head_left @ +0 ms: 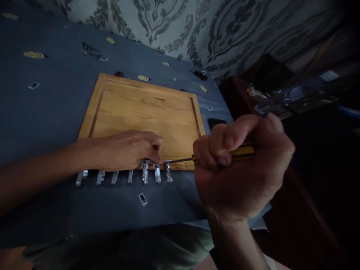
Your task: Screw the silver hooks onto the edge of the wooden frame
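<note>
A wooden board (pixel 146 112) with a raised frame lies on the blue cloth. Along its near edge sits a row of several metal hooks (pixel 144 172) that stick out past the wood. My right hand (pixel 239 165) is wrapped round a screwdriver (pixel 242 151) with a yellow and black handle; its shaft points left, and the tip is at the rightmost hook (pixel 168 173). My left hand (pixel 132 150) rests over the board's near edge, thumb and fingers pinched together close to that tip. What they pinch, if anything, is hidden.
The blue patterned cloth (pixel 50 97) covers the table. Behind the board lie a dark tool (pixel 200 74) and a clear item (pixel 90 51). A black flat object (pixel 216 123) is right of the board. Farther right is a dark shelf (pixel 239 93) with assorted items. A patterned curtain hangs behind.
</note>
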`<state>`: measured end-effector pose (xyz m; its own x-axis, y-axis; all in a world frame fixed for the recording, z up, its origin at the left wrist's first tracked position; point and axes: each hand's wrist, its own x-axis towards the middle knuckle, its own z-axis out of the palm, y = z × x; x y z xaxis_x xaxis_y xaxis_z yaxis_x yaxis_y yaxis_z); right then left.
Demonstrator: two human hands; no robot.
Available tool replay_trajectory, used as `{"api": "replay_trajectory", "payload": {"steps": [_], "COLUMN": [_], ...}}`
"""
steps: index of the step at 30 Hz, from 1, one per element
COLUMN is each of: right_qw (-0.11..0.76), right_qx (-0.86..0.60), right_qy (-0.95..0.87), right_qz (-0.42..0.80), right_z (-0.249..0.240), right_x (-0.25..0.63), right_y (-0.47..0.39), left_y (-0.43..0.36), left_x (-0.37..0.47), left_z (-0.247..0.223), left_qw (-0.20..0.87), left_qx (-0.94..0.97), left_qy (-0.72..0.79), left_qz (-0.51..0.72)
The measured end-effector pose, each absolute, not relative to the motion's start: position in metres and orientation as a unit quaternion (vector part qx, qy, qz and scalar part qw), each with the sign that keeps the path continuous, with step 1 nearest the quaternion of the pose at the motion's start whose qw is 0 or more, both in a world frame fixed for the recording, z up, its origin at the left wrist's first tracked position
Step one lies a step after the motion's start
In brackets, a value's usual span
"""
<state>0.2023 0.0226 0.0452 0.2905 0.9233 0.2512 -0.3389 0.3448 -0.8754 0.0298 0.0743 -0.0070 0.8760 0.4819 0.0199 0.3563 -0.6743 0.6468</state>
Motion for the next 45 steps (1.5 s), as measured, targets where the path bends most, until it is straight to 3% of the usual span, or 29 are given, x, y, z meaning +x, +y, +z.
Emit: {"api": "replay_trajectory", "payload": {"steps": [30, 39, 45], "right_qw": [0.699, 0.611, 0.548], "right_qx": [-0.386, -0.300, -0.183], "right_qy": [-0.448, -0.570, -0.568], "right_qz": [0.402, 0.461, 0.586], "right_z": [0.045, 0.031, 0.032], "right_x": [0.201, 0.223, 0.225], "right_y": [0.017, 0.028, 0.044], "left_y": [0.076, 0.073, 0.074], "left_x": [0.028, 0.030, 0.032], "left_z": [-0.008, -0.005, -0.008], "left_qw": [0.307, 0.323, 0.326], "left_qx": [0.927, 0.921, 0.920], "left_qy": [0.201, 0.198, 0.195], "left_qz": [0.077, 0.094, 0.099]}}
